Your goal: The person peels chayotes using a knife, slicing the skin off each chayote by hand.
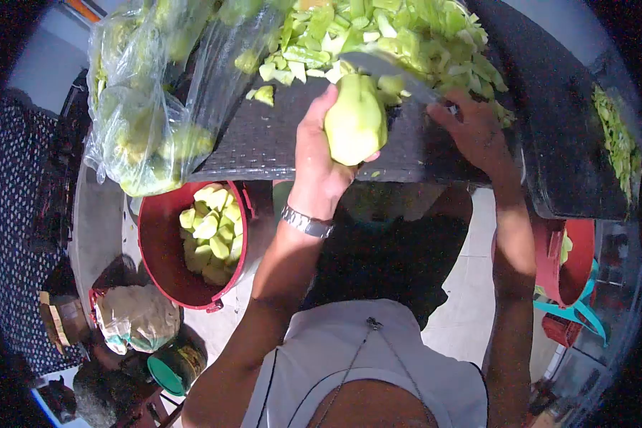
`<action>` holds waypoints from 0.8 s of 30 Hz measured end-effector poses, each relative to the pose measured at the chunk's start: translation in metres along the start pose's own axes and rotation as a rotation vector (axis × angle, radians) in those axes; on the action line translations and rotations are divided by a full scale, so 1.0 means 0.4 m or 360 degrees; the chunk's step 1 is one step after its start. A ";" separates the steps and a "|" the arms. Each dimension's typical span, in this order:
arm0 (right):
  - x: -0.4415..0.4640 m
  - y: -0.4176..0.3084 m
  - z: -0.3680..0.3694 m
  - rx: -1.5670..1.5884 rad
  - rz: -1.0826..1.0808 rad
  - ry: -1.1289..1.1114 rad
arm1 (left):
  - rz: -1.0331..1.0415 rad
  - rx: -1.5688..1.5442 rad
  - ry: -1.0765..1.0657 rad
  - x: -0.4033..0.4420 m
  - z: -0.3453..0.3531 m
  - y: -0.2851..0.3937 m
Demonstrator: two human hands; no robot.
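A peeled pale green vegetable rests upright in my left hand, with the thumb along its left side and the fingers mostly hidden behind it. My right hand is closed around the handle of a knife. The knife blade reaches left from it, over the top end of the vegetable, and is blurred. Beyond both hands, a heap of green peelings lies on the dark woven table.
A clear plastic bag of green vegetables hangs over the table's left edge. Below it stands a red bucket holding peeled pieces. Another red bucket is at the right, under a dark surface with more peelings.
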State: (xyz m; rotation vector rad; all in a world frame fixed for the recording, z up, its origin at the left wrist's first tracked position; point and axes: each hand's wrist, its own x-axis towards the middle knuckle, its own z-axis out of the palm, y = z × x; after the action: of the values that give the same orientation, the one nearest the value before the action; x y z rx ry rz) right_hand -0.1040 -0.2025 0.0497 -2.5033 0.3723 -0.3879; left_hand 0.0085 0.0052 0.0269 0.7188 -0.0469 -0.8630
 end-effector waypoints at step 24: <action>-0.024 0.160 0.069 -0.0173 -0.0452 0.0208 | -0.0033 -0.0163 -0.0046 0.003 0.006 -0.004</action>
State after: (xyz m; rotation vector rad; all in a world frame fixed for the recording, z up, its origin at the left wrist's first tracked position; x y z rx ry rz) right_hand -0.1143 -0.2364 -0.0110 -2.6513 0.0881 -0.6616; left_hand 0.0072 0.0024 0.0275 0.6120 -0.0208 -0.8893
